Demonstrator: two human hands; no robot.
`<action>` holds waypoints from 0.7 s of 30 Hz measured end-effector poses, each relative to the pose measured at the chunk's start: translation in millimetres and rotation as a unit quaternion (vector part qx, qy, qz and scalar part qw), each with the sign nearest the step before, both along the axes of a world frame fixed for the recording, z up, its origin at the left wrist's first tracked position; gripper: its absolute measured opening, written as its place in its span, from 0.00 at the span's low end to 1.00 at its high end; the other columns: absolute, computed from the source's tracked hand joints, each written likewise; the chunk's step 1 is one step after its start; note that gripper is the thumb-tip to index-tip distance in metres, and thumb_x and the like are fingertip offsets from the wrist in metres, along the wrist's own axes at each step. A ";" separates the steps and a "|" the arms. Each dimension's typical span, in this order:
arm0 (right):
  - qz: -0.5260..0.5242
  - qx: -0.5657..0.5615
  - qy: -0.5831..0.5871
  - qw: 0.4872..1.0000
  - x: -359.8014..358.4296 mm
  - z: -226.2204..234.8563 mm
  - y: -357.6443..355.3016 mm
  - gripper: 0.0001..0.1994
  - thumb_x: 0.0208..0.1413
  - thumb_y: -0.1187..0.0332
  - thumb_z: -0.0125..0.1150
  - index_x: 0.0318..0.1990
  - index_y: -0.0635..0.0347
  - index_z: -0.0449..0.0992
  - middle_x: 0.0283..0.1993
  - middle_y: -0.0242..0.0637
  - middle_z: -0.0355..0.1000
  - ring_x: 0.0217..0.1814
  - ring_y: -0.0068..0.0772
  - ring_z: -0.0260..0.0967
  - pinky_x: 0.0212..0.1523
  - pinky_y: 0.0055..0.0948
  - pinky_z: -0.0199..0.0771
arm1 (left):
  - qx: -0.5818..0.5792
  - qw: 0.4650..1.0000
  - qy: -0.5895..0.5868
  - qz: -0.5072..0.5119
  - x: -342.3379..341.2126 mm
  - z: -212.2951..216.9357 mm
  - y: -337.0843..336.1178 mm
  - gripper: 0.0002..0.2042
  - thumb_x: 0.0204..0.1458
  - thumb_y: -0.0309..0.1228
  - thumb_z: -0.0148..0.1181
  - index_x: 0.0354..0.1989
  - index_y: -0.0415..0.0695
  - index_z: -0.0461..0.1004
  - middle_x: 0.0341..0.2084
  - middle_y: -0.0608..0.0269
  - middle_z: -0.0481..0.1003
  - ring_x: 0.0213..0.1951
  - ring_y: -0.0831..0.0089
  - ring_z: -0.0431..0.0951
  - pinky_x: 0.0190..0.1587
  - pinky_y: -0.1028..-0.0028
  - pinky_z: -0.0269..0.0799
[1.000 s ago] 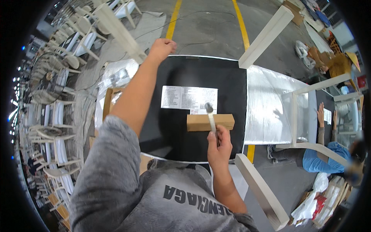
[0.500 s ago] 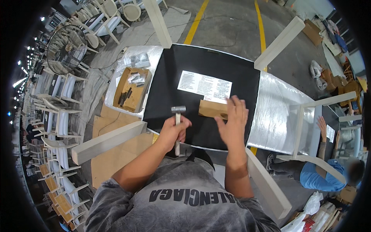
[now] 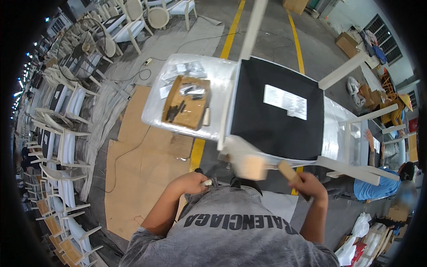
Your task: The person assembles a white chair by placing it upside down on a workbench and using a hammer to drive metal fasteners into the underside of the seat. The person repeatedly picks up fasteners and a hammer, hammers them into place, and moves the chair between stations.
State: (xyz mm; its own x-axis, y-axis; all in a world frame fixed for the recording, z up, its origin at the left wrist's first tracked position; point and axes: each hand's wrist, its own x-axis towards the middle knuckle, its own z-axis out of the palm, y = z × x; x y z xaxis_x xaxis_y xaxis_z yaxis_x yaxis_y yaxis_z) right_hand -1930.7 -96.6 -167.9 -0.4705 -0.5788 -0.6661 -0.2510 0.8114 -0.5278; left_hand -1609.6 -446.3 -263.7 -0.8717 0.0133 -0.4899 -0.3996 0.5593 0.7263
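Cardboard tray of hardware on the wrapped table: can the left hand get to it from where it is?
Probably yes: the left hand is near the body, the cardboard tray lies ahead on its side, nothing between them.

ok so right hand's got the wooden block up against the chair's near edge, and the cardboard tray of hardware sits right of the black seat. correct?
Not quite: the cardboard tray sits left of the black seat, on the plastic-wrapped surface. The head view shows it. The right hand does hold the wooden block at the chair's near edge.
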 end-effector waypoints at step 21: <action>-0.361 -0.036 0.172 0.916 64.1 -196.2 -497.0 0.40 0.57 0.44 0.59 0.63 0.73 0.58 0.58 0.69 0.69 0.63 0.61 0.69 0.64 0.49 0.67 | 0.124 0.727 0.094 0.669 125.3 -107.9 -200.0 0.08 0.59 0.30 0.58 0.32 0.39 0.71 0.17 0.65 0.68 0.15 0.77 0.68 0.15 0.72 0.68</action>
State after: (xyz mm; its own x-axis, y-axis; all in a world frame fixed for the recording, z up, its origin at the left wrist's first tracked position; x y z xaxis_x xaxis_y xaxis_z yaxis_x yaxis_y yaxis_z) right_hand -1866.6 -593.6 -364.1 -0.9225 -0.0710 -0.3793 0.1757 0.7979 -0.5766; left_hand -1484.2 -646.4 -371.7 -0.2362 -0.8406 -0.4875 -0.3466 -0.3958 0.8504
